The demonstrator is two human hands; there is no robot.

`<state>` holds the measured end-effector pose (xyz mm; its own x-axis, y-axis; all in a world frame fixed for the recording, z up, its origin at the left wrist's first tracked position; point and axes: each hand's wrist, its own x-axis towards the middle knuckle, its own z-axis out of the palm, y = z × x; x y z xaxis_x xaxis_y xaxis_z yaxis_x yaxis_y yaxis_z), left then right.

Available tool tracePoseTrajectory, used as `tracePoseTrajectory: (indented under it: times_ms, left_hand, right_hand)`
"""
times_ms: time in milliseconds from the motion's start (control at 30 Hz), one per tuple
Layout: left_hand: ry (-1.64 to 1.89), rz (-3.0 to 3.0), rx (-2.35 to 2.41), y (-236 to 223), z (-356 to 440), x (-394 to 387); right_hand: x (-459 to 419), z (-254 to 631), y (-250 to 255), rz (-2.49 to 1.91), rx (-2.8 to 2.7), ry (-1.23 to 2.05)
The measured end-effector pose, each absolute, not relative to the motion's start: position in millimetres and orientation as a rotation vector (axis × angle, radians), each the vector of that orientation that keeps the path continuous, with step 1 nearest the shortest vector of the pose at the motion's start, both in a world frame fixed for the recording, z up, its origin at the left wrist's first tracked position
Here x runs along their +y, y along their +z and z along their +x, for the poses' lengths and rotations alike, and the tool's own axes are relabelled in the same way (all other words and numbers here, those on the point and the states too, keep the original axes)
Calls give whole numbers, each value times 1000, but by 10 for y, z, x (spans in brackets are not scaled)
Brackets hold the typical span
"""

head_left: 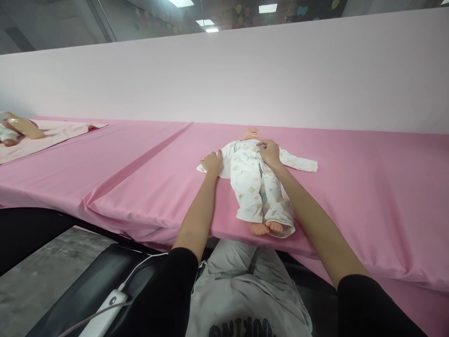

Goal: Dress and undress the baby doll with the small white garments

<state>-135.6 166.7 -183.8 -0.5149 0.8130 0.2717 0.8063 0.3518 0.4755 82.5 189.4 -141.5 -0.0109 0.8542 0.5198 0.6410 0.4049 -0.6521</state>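
Note:
A baby doll [253, 134] lies on its back, head toward the white wall and bare feet toward me. It wears a white baby outfit [245, 173] with small yellow-orange prints. My left hand [212, 163] is closed around the sleeve on the left side, whose cuff shows past my fingers. At the upper chest, just below the doll's chin, my right hand [270, 152] pinches the front of the outfit; its fingertips are partly hidden. The other sleeve [300, 162] stretches out flat to the right.
A pink sheet [358, 201] covers the table, which ends at a white wall [224, 79]. On a pale cloth [66, 133] at the far left lies another doll [26, 127]. A white power strip [105, 313] with cables rests on a black seat beside me.

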Motion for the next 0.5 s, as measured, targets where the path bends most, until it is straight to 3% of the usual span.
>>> tracePoseTrajectory:
  times_ms: [300, 500]
  left_hand:
    - [1131, 1834, 2489, -1745, -1340, 1603]
    - [1585, 1865, 2105, -1435, -874, 1529]
  right_hand:
    - [1892, 825, -1408, -1311, -1697, 329]
    - [1908, 823, -1411, -1351, -1637, 370]
